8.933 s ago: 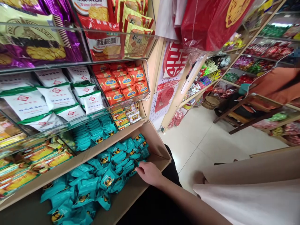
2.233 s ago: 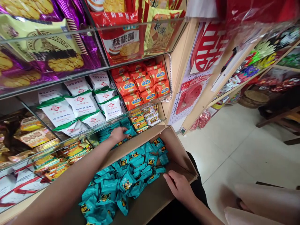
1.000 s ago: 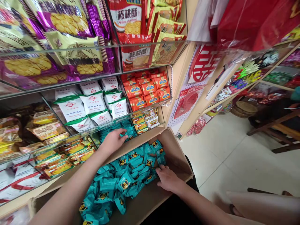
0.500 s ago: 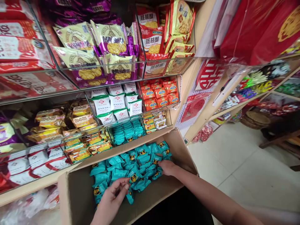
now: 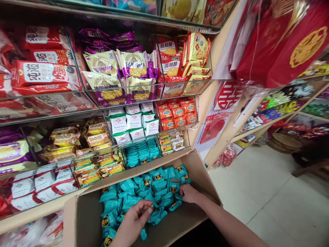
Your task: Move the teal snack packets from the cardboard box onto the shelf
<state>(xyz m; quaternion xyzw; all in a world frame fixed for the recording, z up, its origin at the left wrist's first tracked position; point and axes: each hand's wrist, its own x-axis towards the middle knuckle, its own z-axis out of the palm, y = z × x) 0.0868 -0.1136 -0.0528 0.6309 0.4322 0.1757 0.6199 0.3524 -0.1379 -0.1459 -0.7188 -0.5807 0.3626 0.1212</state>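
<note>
A cardboard box [image 5: 205, 171] in front of me holds many small teal snack packets [image 5: 159, 185] with round black and yellow marks. My left hand [image 5: 136, 219] hovers over the near side of the pile, thumb and fingers drawn together. Whether anything sits in that pinch is hidden. At the right end of the pile my right hand [image 5: 191, 194] has its fingers curled round the edge of a teal packet [image 5: 174, 186]; part of those fingers is out of sight among the packets.
Behind the box, clear-fronted shelf bins hold stacked teal packets [image 5: 140, 152], white packets [image 5: 133, 120], orange packets [image 5: 177, 113] and purple biscuit bags [image 5: 135, 65]. Red bags [image 5: 282, 44] hang at upper right. Tiled floor [image 5: 257, 185] lies to the right.
The view has tilted up, showing more of the upper shelves. My left hand has shifted slightly right over the packets; my right hand stays at the pile's right end.
</note>
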